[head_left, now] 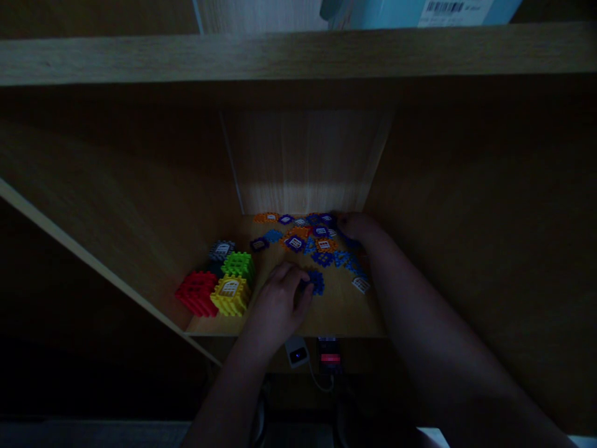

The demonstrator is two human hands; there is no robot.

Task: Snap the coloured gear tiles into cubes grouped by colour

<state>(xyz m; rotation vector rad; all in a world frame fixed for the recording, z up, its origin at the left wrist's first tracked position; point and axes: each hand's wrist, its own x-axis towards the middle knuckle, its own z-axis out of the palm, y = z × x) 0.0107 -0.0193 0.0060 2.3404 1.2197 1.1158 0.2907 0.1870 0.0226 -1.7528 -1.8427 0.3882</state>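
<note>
Pinching a blue, tooth-edged plastic tile (318, 282) at its right: left hand (280, 294), nearer | right hand (357, 228): deeper, rightward of that grip, hold unclear

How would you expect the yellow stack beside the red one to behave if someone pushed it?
The yellow stack may slide apart, as its sides look layered; it seems unlikely to roll, given its square, notched outline.
</note>
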